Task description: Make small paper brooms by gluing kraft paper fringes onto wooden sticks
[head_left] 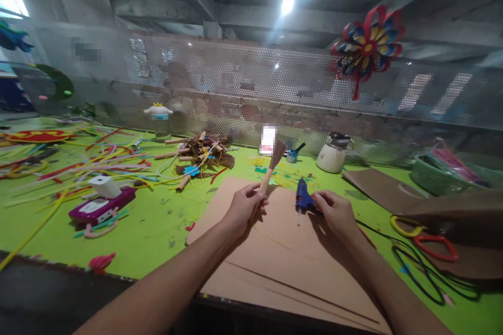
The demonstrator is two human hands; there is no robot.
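My left hand (245,205) is closed around a rolled brown paper stick (269,170) with a leaf-like flap at its top, held upright over a sheet of brown cardboard (275,251). My right hand (334,212) grips a blue hot glue gun (302,198), its nozzle pointing down toward the cardboard. The glue gun sits just right of the stick, a short gap between them. A black cord (416,264) runs from the gun to the right across the green table (157,225).
A pile of brown paper rolls and scraps (200,154) lies behind the cardboard. Coloured strips (78,167) and a purple-and-white device (101,204) are at left. A white pot (333,154), a green basket (436,175), scissors with red and yellow handles (424,235) and brown paper (381,188) stand at right.
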